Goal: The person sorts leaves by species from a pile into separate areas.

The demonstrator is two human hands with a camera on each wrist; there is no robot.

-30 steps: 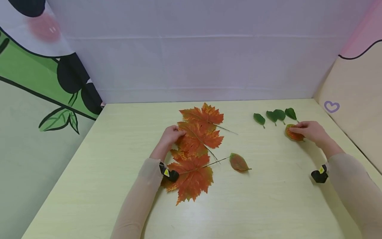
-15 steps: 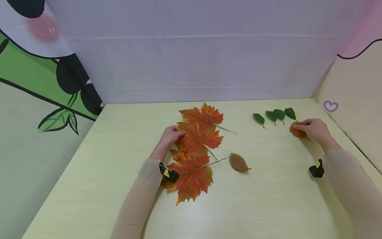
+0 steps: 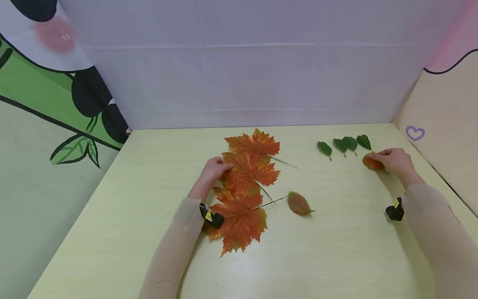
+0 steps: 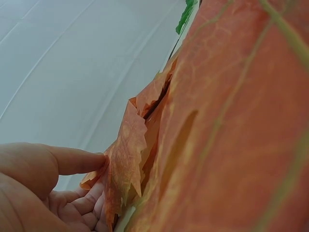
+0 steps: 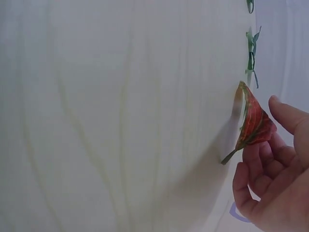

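Observation:
In the head view my left hand [image 3: 215, 169] pinches the left edge of the middle orange maple leaf [image 3: 248, 172], thumb above and fingers below. Its edge stands folded up in the left wrist view, by the thumb. One maple leaf [image 3: 257, 143] lies behind it, overlapped, and another [image 3: 239, 220] in front, partly under my forearm. At the right, my right hand [image 3: 397, 164] is at a small red-and-green leaf [image 5: 256, 123]. In the right wrist view the thumb stands apart from this leaf, while the curled fingers are close beneath its edge.
Several small green leaves [image 3: 349, 143] lie in a row at the back right of the pale table [image 3: 317, 257]. One reddish-green leaf [image 3: 298, 203] lies near the middle, by a maple stem. A lilac cloth wall [image 3: 239, 83] closes the back; a printed panel [image 3: 448, 108] flanks the right.
My right hand has shifted slightly right and back with the small red-and-green leaf, bringing it below the last green leaf; its thumb now stands off it. My left hand has stayed in place.

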